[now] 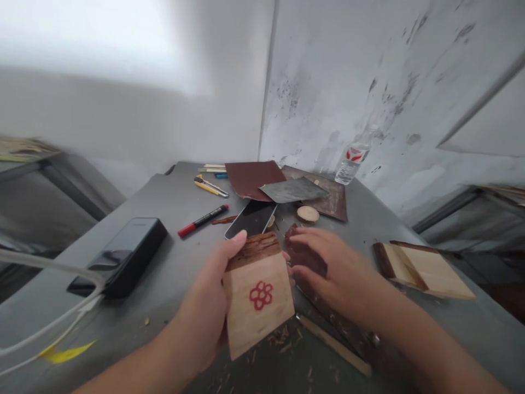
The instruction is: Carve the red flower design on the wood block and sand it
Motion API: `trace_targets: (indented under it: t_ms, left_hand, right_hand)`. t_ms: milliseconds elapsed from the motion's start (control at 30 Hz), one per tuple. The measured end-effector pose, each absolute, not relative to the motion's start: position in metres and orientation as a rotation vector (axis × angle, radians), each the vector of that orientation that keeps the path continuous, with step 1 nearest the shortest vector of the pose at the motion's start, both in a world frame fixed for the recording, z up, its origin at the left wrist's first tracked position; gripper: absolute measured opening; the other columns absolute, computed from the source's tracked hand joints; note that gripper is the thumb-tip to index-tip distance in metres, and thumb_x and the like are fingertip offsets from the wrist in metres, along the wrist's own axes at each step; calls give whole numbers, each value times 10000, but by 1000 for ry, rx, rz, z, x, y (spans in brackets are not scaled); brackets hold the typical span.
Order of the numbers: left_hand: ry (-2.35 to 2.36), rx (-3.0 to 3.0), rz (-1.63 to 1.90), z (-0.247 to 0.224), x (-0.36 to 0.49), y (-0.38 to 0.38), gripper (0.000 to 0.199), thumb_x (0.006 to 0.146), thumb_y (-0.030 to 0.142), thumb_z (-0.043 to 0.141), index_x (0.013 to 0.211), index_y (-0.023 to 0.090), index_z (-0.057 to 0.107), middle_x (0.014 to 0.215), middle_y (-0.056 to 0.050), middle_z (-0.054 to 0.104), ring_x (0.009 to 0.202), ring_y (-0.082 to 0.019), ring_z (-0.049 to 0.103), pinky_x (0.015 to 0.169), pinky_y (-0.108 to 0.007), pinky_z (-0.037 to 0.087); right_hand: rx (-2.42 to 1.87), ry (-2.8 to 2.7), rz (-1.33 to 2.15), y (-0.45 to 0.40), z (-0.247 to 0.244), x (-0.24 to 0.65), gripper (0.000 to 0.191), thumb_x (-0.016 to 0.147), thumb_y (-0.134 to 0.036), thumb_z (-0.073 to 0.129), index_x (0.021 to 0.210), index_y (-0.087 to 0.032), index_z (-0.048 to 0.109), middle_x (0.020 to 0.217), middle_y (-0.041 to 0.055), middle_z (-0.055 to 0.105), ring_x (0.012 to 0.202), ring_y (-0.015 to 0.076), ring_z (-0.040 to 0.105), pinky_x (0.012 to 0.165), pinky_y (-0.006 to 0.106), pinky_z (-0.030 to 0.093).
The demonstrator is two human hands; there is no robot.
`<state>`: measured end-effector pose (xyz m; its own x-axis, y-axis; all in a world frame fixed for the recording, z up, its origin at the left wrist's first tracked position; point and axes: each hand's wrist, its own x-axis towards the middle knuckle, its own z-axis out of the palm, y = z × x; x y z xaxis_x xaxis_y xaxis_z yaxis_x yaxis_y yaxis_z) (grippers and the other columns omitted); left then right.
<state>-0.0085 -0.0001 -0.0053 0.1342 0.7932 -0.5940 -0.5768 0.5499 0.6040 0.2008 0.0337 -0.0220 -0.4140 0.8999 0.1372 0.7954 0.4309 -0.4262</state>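
My left hand [207,301] is closed around a wooden block [260,306], thumb on its top edge. The block has rough bark along the top and a red flower outline drawn on its pale face. My right hand [324,262] is just right of the block, fingers curved and apart over a dark reddish-brown sheet [307,257]; whether they touch it I cannot tell. Below the hands lies a thin tool with a pale wooden handle [334,345], among wood shavings [283,336].
Behind the block are a phone [252,219], a red marker [203,220], a yellow utility knife [210,186], sandpaper sheets [256,178] and a wood slice [307,214]. A power bank [135,257] with cables is left, wood pieces [424,268] right, a water bottle [353,160] by the wall.
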Motion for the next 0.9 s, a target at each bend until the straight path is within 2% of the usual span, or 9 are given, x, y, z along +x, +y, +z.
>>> trace_targets:
  t_ms: [67, 133, 267, 400, 500, 600, 700, 800, 900]
  left_hand:
    - [942, 266, 919, -11, -7, -1, 363, 808, 483, 675, 955, 175, 801, 619, -72, 784, 602, -300, 761, 585, -364, 593]
    - [904, 282, 894, -15, -6, -2, 363, 838, 474, 651, 990, 181, 803, 586, -58, 771, 619, -301, 765, 627, -368, 593]
    - [872, 291, 907, -16, -6, -3, 359, 838, 473, 674, 1039, 202, 796, 640, -54, 793, 705, -319, 779, 700, -391, 591]
    - [912, 282, 995, -13, -4, 1, 378, 879, 467, 639, 1100, 189, 771, 721, -62, 817, 789, -303, 784, 789, -380, 574]
    - [970, 288, 1095, -11, 0, 5, 429, 900, 512, 612, 1156, 193, 739, 804, -45, 833, 860, -278, 780, 843, -354, 551]
    - [953, 296, 1140, -11, 1, 7, 508, 888, 575, 606, 1204, 191, 712, 888, -47, 838, 931, -285, 767, 875, -361, 530]
    - [952, 272, 1112, -12, 1, 7, 536, 902, 595, 574, 1237, 195, 694, 942, -56, 835, 982, -295, 749, 894, -374, 508]
    - [903, 277, 1088, -16, 1, 6, 524, 918, 594, 557, 1240, 205, 695, 983, -62, 825, 1021, -288, 728, 881, -361, 492]
    - [872, 389, 1070, -20, 1, 6, 493, 925, 592, 556, 1194, 211, 714, 992, -56, 812, 971, -258, 718, 744, -317, 485]
  right_hand:
    - [-1562, -2287, 335, 47, -31, 213, 546, 874, -319, 673, 1393, -182, 574, 1515, 189, 507, 1422, 407, 410, 1129, 627, 345]
    - [-1637, -2261, 312, 57, -39, 221, 583, 837, -318, 717, 1374, -131, 585, 1445, 229, 564, 1354, 432, 480, 1099, 632, 370]
    - [-1680, -2226, 319, 62, -44, 221, 547, 806, -327, 760, 1309, -158, 628, 1293, 197, 669, 1218, 416, 588, 1041, 611, 424]
    - [-1570, -2197, 390, 53, -28, 208, 327, 938, -338, 629, 1233, -200, 655, 1257, 141, 688, 1172, 326, 628, 1021, 520, 467]
    - [-1440, -2204, 511, 38, -11, 197, 304, 1019, -410, 526, 1260, -254, 625, 1236, 75, 701, 1099, 235, 671, 942, 399, 538]
    - [-1296, -2294, 642, 17, -1, 188, 565, 895, -551, 699, 1385, -326, 529, 1336, 21, 657, 1147, 221, 654, 953, 352, 553]
    - [-1165, -2421, 647, 1, -4, 181, 955, 760, -603, 816, 1543, -347, 334, 1579, 20, 448, 1419, 255, 442, 1157, 391, 414]
    - [-1198, -2441, 528, -6, -14, 177, 1076, 792, -546, 814, 1619, -302, 172, 1665, 52, 306, 1512, 270, 286, 1216, 430, 328]
    - [-1260, -2390, 554, -4, -17, 177, 1096, 774, -495, 844, 1623, -284, 183, 1616, 75, 396, 1474, 269, 361, 1192, 428, 364]
